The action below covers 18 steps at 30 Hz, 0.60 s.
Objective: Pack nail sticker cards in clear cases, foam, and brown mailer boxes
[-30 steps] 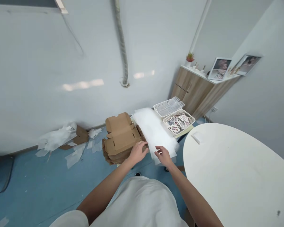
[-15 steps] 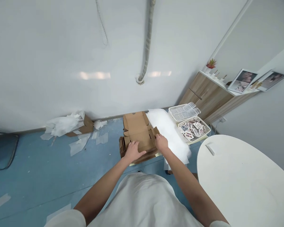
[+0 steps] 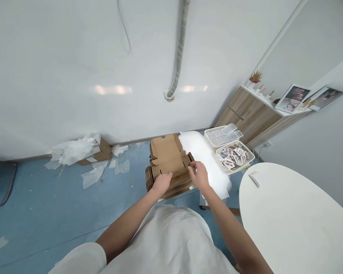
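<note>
A flat, partly folded brown cardboard box [image 3: 167,150] lies on a stack of similar flattened boxes in front of me. My left hand [image 3: 161,183] is closed on the box's near edge, fingers pressed along its front panel. At the box's right end, my right hand [image 3: 200,176] has its bent fingers and thumb against the raised side flap. The back panel lies flat toward the wall, with small side flaps turned up. Part of the right fingertips' contact is hidden behind the flap.
White foam sheets [image 3: 196,146] lie right of the boxes. Beyond them sit a white basket [image 3: 234,156] of printed cards and another with clear plastic packs [image 3: 221,135]. A white round table [image 3: 291,213] stands at right. Crumpled wrapping [image 3: 74,150] covers the floor at left.
The right side flap has turned upward, and my right hand has shifted slightly right and down. My left hand has drawn its fingers together at the near edge, where the front panel is now bent.
</note>
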### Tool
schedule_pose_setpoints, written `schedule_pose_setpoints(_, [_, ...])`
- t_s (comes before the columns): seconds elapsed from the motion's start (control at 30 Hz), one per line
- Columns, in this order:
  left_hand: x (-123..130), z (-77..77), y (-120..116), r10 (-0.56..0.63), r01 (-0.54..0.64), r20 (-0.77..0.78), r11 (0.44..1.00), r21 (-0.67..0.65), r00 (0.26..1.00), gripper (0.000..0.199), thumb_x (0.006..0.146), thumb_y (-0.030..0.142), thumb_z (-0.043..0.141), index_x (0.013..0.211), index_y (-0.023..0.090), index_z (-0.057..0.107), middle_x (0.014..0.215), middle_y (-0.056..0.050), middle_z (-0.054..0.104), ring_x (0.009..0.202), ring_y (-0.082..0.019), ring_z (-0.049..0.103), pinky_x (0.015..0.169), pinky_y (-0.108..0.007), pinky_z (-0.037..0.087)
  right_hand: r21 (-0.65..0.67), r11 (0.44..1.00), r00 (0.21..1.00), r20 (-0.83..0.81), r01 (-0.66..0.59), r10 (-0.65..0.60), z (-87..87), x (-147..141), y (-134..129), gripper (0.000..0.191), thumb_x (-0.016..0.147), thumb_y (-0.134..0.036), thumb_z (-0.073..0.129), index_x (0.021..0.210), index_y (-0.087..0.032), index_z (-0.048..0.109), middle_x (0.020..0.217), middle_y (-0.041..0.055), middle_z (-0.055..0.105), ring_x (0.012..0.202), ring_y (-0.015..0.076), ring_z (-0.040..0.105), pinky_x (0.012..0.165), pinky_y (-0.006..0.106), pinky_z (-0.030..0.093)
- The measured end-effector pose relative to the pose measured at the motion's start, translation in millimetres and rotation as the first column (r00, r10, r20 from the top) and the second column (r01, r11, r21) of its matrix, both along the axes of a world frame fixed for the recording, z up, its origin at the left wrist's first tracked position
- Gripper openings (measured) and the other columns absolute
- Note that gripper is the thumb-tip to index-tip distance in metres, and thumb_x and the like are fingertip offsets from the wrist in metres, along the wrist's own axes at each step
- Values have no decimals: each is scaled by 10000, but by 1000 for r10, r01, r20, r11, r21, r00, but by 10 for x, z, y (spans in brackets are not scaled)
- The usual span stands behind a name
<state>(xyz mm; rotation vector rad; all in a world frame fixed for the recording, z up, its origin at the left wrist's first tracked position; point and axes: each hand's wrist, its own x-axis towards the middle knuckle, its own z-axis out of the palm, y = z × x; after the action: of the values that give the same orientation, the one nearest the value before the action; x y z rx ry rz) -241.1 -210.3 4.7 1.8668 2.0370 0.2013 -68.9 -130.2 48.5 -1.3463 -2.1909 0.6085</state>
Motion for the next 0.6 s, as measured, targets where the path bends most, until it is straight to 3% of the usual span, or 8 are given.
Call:
schedule_pose_setpoints(0.1, [15,35,-2,18,-18,-49,1000,4,999,284,873,217,279,901,132,549,770,-139,631,726,-249,623,651,-349,440,-100,951,936,175,-293,307,-114,-65,-234,233,787,-376,491,870,-184,592,897,100,625,891,232,548,827,357,370])
schedule_pose_setpoints(0.2, [3,105,-5,45,-43,-31,997,62,999,276,866,230,292,865,137,551,752,-135,632,712,-247,620,671,-358,434,-199,931,907,236,-306,348,-306,-79,-342,227,767,-374,527,811,-170,615,854,121,638,882,257,564,812,374,387])
schedule_pose_setpoints(0.33, [-26,179,-41,87,-91,26,971,221,996,227,826,196,332,800,160,555,717,-107,624,727,-226,599,761,-360,410,-322,912,958,42,-255,283,-363,6,-282,357,707,-430,589,961,-180,612,957,110,646,935,261,571,816,373,420])
schedule_pose_setpoints(0.4, [-30,192,-75,89,-110,85,953,283,992,206,809,183,353,778,179,557,702,-85,615,722,-206,587,808,-352,395,-400,896,980,-106,-196,167,-253,75,-190,490,704,-469,577,1106,-191,543,1017,97,636,922,239,589,792,360,449])
schedule_pose_setpoints(0.5, [-10,189,-121,67,-126,187,936,328,980,191,790,180,378,756,202,564,692,-61,601,716,-189,572,867,-352,370,-413,910,973,-197,27,-118,-12,163,-16,638,727,-502,533,1264,-191,387,1090,112,603,819,201,620,716,337,486])
schedule_pose_setpoints(0.6, [35,181,-133,36,-121,252,936,332,967,193,788,186,386,775,213,577,723,-51,606,732,-180,568,934,-364,327,-391,918,977,-160,68,-140,163,181,148,637,717,-477,555,1271,-215,383,1016,87,630,618,148,619,653,316,495])
